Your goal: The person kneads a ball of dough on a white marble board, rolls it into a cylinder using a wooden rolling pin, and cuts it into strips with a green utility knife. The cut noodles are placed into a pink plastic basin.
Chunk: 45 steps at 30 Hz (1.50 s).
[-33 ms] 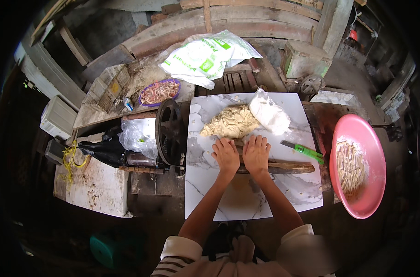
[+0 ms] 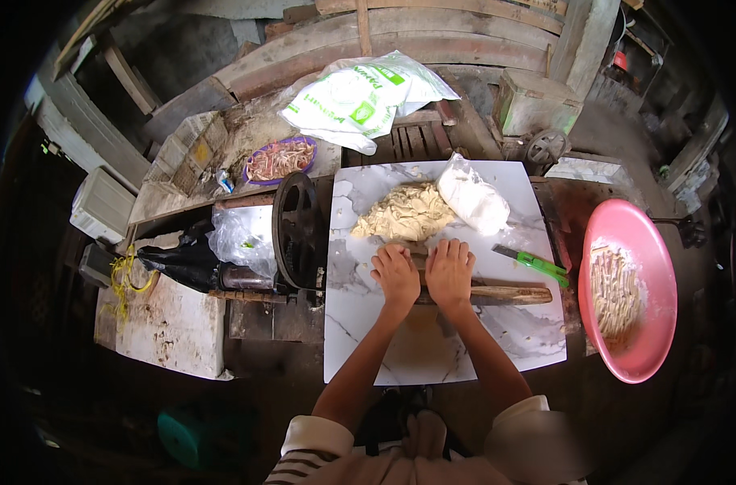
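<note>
On a white marbled board (image 2: 360,356), my left hand (image 2: 397,273) and my right hand (image 2: 450,271) lie side by side, fingers bent forward and down. A brownish thing shows in the gap between them, mostly hidden, and I cannot make out what they press on. Just beyond my fingertips sits a lumpy mass of pale dough (image 2: 406,212). A clear bag of white powder (image 2: 474,202) leans against it. A long wooden stick (image 2: 509,294) runs crosswise behind my wrists. To its upper right lies a green-handled utility knife (image 2: 537,263), blade out.
At right stands a pink basin (image 2: 663,299) with floury dough strips. Left of the board is a machine with a dark wheel (image 2: 297,230). Farther off are a purple-rimmed tray (image 2: 280,160) of strips and a white-and-green plastic sack (image 2: 352,101).
</note>
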{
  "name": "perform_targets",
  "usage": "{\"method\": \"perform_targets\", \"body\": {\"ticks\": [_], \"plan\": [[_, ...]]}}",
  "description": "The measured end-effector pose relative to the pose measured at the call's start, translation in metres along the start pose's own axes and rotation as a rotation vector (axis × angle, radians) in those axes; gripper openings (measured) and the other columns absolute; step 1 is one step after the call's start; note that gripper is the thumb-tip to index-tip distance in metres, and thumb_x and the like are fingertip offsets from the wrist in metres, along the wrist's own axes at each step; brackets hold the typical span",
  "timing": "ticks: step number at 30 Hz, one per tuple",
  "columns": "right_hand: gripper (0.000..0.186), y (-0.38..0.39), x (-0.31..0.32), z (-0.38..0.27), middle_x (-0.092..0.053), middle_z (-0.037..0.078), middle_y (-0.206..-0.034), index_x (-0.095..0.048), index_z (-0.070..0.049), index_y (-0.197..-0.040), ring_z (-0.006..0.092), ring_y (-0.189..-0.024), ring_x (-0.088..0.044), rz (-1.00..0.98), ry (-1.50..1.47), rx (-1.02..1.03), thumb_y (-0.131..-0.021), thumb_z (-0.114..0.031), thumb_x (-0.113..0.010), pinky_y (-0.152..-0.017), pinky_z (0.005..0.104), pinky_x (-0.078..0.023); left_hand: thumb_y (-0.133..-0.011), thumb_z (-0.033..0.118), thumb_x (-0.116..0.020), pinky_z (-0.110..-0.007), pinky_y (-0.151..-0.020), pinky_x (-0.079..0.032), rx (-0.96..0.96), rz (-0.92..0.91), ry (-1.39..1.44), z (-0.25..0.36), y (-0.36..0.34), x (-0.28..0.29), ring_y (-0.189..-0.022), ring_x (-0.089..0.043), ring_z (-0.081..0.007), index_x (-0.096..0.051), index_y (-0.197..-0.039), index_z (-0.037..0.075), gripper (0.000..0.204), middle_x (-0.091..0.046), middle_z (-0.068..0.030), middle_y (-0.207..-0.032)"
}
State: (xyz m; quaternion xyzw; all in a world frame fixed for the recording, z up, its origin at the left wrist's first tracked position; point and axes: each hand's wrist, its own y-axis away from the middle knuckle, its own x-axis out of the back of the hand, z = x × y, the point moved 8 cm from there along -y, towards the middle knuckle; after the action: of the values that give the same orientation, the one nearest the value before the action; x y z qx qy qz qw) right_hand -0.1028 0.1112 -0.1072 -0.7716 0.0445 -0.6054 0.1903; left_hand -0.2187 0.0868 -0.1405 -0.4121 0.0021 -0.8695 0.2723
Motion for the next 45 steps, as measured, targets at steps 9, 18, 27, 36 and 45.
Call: {"method": "perform_targets", "body": {"ticks": [9, 18, 27, 36, 45], "plan": [[0.042, 0.063, 0.024, -0.016, -0.050, 0.016, -0.122, -0.049, -0.006, -0.124, 0.0314, -0.120, -0.043, 0.055, -0.037, 0.130, -0.086, -0.024, -0.050, -0.105, 0.0517, -0.027, -0.077, 0.003, -0.055, -0.045, -0.082, -0.029, -0.038, -0.051, 0.099, -0.007, 0.059, 0.024, -0.098, -0.041, -0.0307, -0.048, -0.102, 0.012, 0.027, -0.045, -0.0099, -0.101], [0.044, -0.004, -0.008, -0.003, -0.044, 0.018, -0.135, -0.044, 0.004, -0.129, 0.0313, -0.134, -0.033, 0.004, -0.069, 0.028, -0.094, -0.023, -0.041, -0.109, 0.0466, -0.024, -0.080, 0.005, -0.054, -0.047, -0.090, -0.033, -0.144, -0.010, 0.092, 0.017, -0.007, 0.005, -0.110, -0.041, -0.0326, -0.049, -0.111, 0.008, 0.033, -0.048, -0.0120, -0.111], [0.049, 0.091, 0.024, -0.021, -0.044, 0.021, -0.138, -0.042, 0.004, -0.134, 0.0276, -0.136, -0.032, 0.064, -0.046, 0.161, -0.093, -0.023, -0.040, -0.113, 0.0467, -0.019, -0.095, 0.018, -0.039, -0.056, -0.111, -0.009, -0.292, -0.190, 0.107, -0.001, 0.082, 0.027, -0.140, -0.016, -0.0388, -0.021, -0.141, -0.009, 0.057, -0.025, -0.0240, -0.148], [0.052, 0.002, -0.012, -0.010, -0.043, 0.021, -0.138, -0.039, 0.004, -0.135, 0.0283, -0.136, -0.031, 0.017, -0.054, 0.082, -0.097, -0.031, -0.036, -0.112, 0.0450, -0.020, -0.090, 0.020, -0.046, -0.057, -0.111, -0.012, -0.240, -0.087, 0.002, 0.003, -0.008, -0.011, -0.141, -0.013, -0.0379, -0.019, -0.140, -0.011, 0.065, -0.022, -0.0254, -0.148], [0.051, 0.098, 0.028, -0.023, -0.041, 0.022, -0.139, -0.040, 0.004, -0.134, 0.0292, -0.137, -0.029, 0.085, -0.020, 0.134, -0.093, -0.027, -0.041, -0.112, 0.0521, -0.017, -0.094, 0.024, -0.042, -0.058, -0.109, -0.014, -0.335, -0.142, 0.120, -0.002, 0.084, 0.031, -0.139, -0.014, -0.0425, -0.014, -0.141, -0.012, 0.065, -0.019, -0.0282, -0.147]]}}
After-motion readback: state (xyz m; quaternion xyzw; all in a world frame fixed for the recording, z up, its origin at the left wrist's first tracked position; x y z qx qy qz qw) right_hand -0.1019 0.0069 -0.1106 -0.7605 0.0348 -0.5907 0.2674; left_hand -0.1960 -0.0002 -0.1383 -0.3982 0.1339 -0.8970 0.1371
